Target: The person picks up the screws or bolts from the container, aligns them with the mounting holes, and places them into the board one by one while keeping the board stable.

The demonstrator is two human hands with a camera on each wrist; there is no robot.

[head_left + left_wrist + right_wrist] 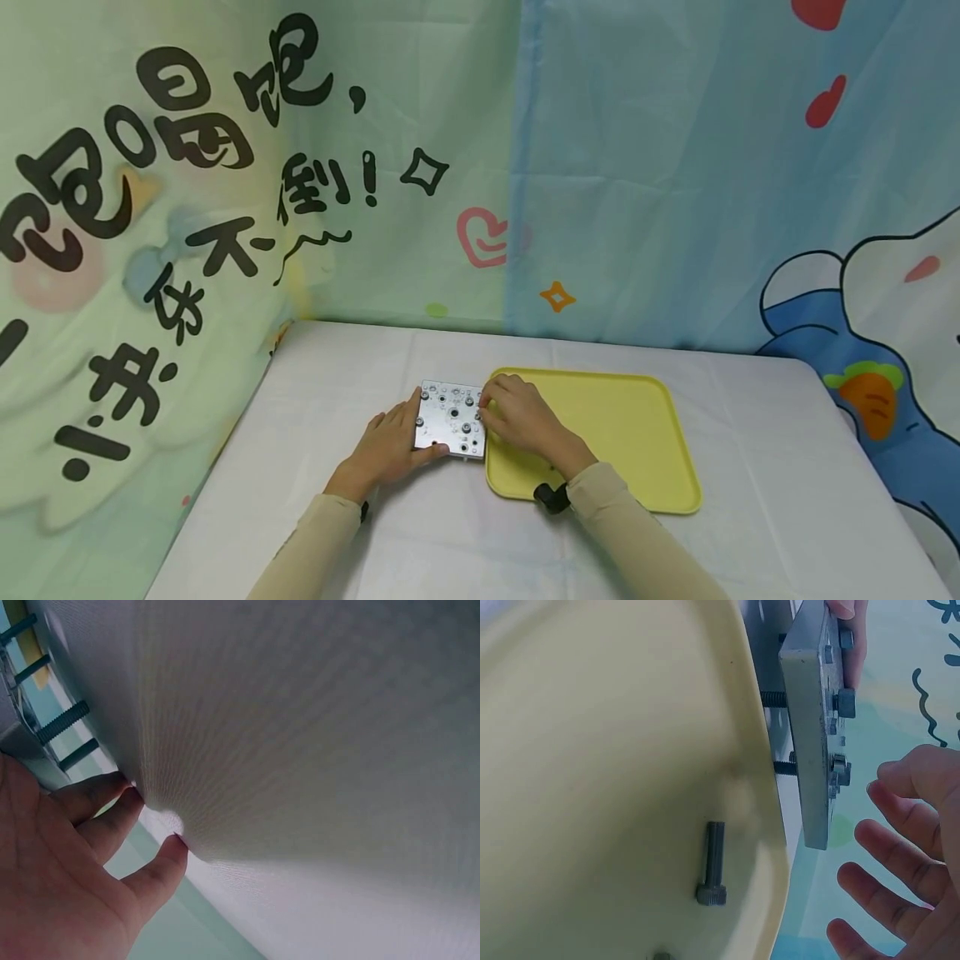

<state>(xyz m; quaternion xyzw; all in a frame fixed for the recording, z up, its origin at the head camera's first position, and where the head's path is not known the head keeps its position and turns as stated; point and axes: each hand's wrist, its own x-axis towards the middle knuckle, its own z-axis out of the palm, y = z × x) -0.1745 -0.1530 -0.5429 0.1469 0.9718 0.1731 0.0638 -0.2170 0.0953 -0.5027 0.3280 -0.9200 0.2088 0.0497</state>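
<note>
A silver metal plate (450, 427) with several holes lies at the middle of the table, raised on the shanks of socket head bolts that pass through it. My left hand (390, 442) holds its near left corner, forefinger along the left side and thumb at the near edge. In the left wrist view the other fingertips (174, 859) rest on the white cloth. My right hand (517, 412) is at the plate's right edge, fingers loosely bent near the bolt heads (844, 703). Nothing shows between its fingers in the right wrist view.
A yellow tray (622, 433) lies right of the plate, its left rim close beside it. Inside the tray lies a loose socket head bolt (714, 862), with part of another (662, 956) below it. A white cloth (480, 542) covers the table; printed curtains (637, 192) hang behind.
</note>
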